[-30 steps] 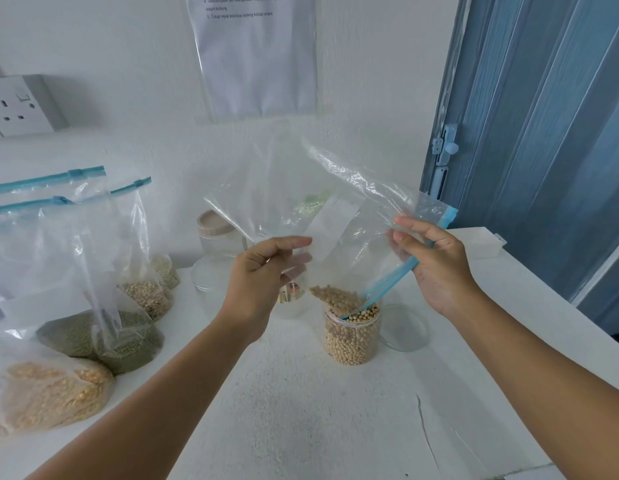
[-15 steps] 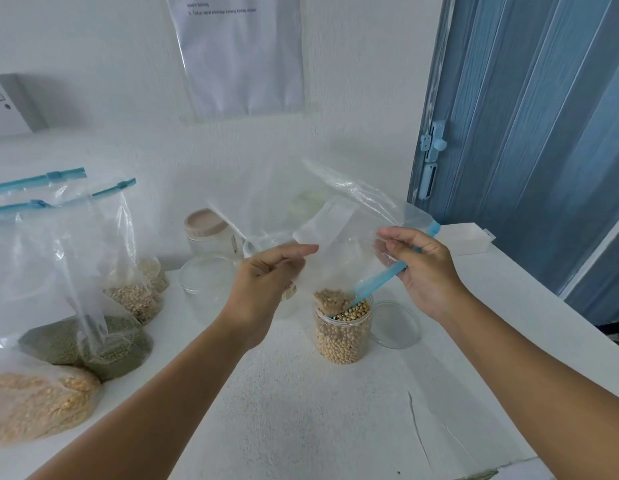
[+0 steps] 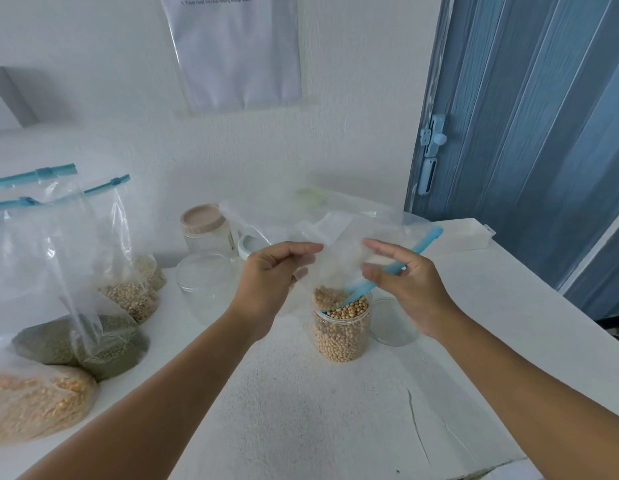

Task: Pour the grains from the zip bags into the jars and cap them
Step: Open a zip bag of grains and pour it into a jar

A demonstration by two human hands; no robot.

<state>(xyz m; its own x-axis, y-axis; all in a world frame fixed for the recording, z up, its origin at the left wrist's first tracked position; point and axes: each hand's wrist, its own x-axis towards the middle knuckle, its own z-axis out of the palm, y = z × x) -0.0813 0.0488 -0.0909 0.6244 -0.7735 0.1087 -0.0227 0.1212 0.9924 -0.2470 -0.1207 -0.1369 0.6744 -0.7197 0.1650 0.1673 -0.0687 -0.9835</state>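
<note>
A clear zip bag [image 3: 339,237] with a blue zip strip hangs upside down over an open clear jar [image 3: 341,332] of tan soybeans. The bag's mouth dips into the jar's top, and a last clump of beans sits at the mouth. My left hand [image 3: 270,275] pinches the bag's left side. My right hand [image 3: 401,275] holds the right side by the blue strip. The jar is nearly full. A clear lid [image 3: 393,322] lies on the table just right of the jar.
Several zip bags of grain stand at the left: yellow [image 3: 34,403], green [image 3: 79,344] and tan [image 3: 131,296]. Behind the hands stand an empty clear jar [image 3: 206,282] and a jar with a beige cap [image 3: 204,225]. A blue folding door [image 3: 529,133] is at the right.
Both hands have lowered the bag toward the jar and the bag has sagged flatter. Most beans have left the bag and the jar has filled higher.
</note>
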